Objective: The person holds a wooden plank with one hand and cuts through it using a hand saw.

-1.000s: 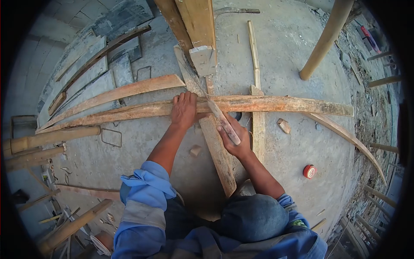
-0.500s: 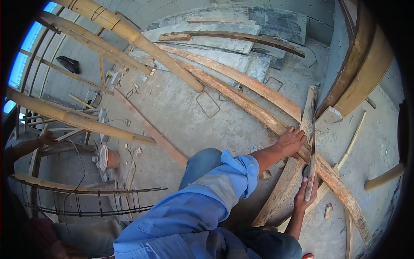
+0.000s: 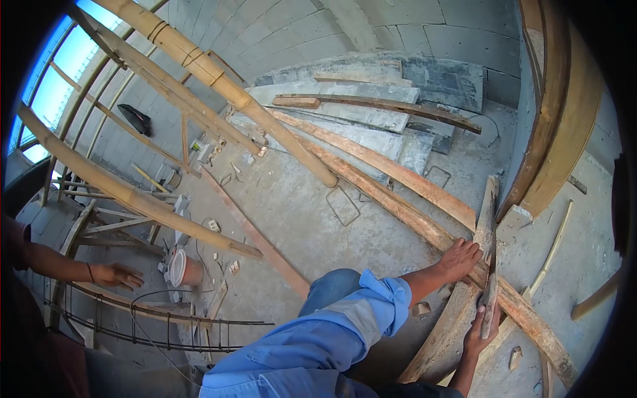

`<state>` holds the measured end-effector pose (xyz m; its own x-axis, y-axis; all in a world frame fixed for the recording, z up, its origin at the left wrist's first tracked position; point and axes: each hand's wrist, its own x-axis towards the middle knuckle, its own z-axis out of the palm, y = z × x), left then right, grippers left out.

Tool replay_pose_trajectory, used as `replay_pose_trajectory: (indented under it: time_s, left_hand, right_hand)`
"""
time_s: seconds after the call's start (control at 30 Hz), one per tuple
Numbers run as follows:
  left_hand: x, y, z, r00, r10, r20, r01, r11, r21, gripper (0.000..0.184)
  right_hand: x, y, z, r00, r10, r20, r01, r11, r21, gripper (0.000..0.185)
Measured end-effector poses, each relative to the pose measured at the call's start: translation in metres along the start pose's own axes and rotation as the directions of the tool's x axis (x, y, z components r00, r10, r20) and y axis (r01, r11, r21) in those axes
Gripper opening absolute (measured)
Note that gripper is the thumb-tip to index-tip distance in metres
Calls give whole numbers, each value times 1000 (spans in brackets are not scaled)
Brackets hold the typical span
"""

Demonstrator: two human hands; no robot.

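My left hand [image 3: 459, 259] presses down on a long, worn plank [image 3: 391, 203], its fingers bent over the top near the crossing with another board. In my right hand [image 3: 483, 333] is the handle of a saw [image 3: 492, 292], whose narrow dark blade points up and away across the plank, just right of my left hand. A thicker board [image 3: 441, 331] lies under the plank. Beside the long plank runs a second one [image 3: 411, 179], whose cut end is near the blade.
A co-worker's hand [image 3: 117, 274] reaches in from the left above a rebar frame [image 3: 152, 317]. Bamboo poles [image 3: 292, 144] slant across the left. A bucket [image 3: 186, 268] stands on the floor. Flat panels [image 3: 451, 79] lie by the block wall, and tall timber [image 3: 564, 126] rises at right.
The view has swung left, bringing the bamboo poles and the co-worker's arm into sight. My left hand is still on the plank, and my right hand still holds the saw.
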<state>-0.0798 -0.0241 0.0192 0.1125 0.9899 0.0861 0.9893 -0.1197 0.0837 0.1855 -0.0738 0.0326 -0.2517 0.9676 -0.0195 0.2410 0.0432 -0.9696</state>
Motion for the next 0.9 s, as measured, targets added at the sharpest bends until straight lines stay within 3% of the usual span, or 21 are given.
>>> replay_pose_trajectory:
  time_s: [0.1, 0.13, 0.2, 0.27, 0.3, 0.4, 0.47, 0.6, 0.7, 0.8, 0.9]
  left_hand:
    - [-2, 1, 0, 1000, 3, 31, -3, 1000, 3, 94]
    - [0, -1, -3, 999, 2, 49, -3, 1000, 14, 96]
    - [2, -2, -1, 999, -6, 52, 6, 1000, -10, 97]
    - [-1, -1, -1, 1000, 16, -18, -16, 1000, 1, 94]
    - [-1, 0, -4, 1000, 5, -5, -5, 999, -31, 92]
    - [-2, 2, -7, 1000, 10, -11, -9, 1000, 2, 90]
    - [-1, 1, -11, 1000, 16, -12, -16, 999, -33, 90]
    - [0, 0, -2, 1000, 13, 26, -14, 1000, 13, 91]
    - [6, -2, -11, 997, -8, 75, 10, 1000, -26, 93]
    - [0, 2, -7, 997, -15, 70, 17, 1000, -26, 94]
    - [2, 3, -6, 998, -16, 54, 16, 1000, -11, 94]
  right_hand:
    - [-36, -3, -20, 998, 65, 1, -65, 998, 28, 53]
    - [-55, 10, -28, 995, -94, -25, 93, 995, -34, 54]
    - [-70, 9, -38, 978, -203, -44, 197, 973, -117, 51]
    - [-83, -13, -41, 992, -113, -62, 103, 985, -141, 47]
    - [-65, 21, -33, 991, -134, -2, 134, 989, 55, 49]
    - [-3, 12, 3, 988, -152, 3, 152, 988, 37, 46]
    - [-1, -2, 10, 966, -259, -15, 259, 966, -8, 44]
    - [-57, -1, -32, 989, -145, 0, 145, 989, -23, 46]
    - [-90, -13, -52, 986, 166, -24, -167, 981, -93, 50]
    - [-48, 0, -27, 988, -153, 9, 153, 988, -16, 48]
    - [13, -22, 12, 994, -108, 19, 107, 993, 40, 50]
